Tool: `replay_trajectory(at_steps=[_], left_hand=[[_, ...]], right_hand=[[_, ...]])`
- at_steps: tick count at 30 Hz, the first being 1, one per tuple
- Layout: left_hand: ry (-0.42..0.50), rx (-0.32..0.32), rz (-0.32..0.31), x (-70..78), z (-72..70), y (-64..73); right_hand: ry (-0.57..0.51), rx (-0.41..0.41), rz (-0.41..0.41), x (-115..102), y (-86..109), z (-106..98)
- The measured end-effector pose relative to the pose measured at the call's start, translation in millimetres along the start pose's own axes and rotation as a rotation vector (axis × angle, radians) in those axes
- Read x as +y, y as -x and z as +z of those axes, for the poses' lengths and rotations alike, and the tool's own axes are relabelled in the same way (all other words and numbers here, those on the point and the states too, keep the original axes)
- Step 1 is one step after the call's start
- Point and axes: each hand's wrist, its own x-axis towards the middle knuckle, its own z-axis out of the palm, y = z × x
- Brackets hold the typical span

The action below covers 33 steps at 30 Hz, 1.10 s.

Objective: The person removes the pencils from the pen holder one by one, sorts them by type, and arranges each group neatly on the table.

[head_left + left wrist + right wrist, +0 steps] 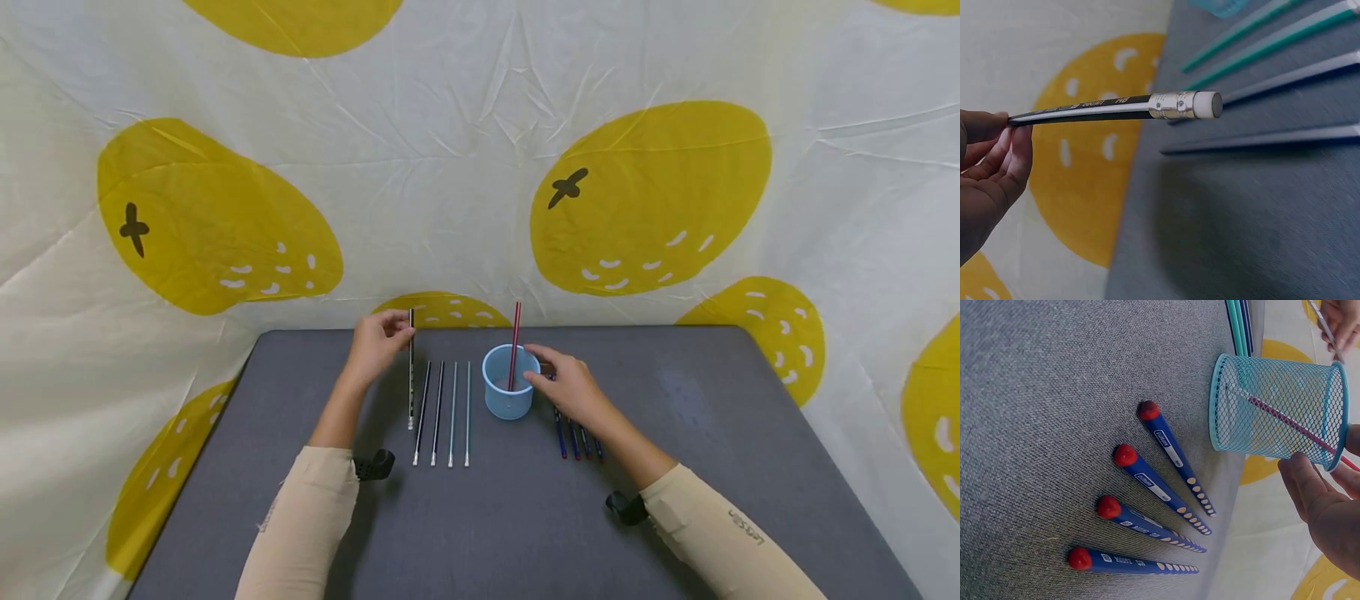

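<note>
My left hand (380, 343) pinches a black-and-white striped pencil (1097, 111) near its far end, its white eraser pointing back toward me, above the table. The right hand (573, 390) holds the rim of a light blue mesh pencil cup (508, 405), with fingers against its side in the right wrist view. The cup stands upright, and a red pencil (515, 346) leans inside it with its upper end above the rim. Between the left hand and the cup lie two dark pencils (437, 414) and two teal pencils (468, 414), side by side.
Several blue pencils (1154, 487) with red ends lie to the right of the cup, partly under the right hand in the head view. The dark grey table (517, 525) meets a white cloth (450, 208) printed with yellow fruit at its far edge.
</note>
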Motion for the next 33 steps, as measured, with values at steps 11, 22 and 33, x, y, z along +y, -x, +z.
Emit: replay_trajectory(at_steps=[11,22,33], left_hand=[[-0.109,-0.059,-0.086,-46.8,8.1,8.3],[-0.138,-0.121,-0.198,-64.4,9.2,17.7],[-0.145,-0.082,-0.252,-68.2,14.0,19.5]], right_hand=[[-0.012,-0.009,0.005,-1,0.3,-1],[-0.017,-0.021,0.031,-4,1.2,-1],[-0.016,-0.025,0.033,-3,0.0,-2]])
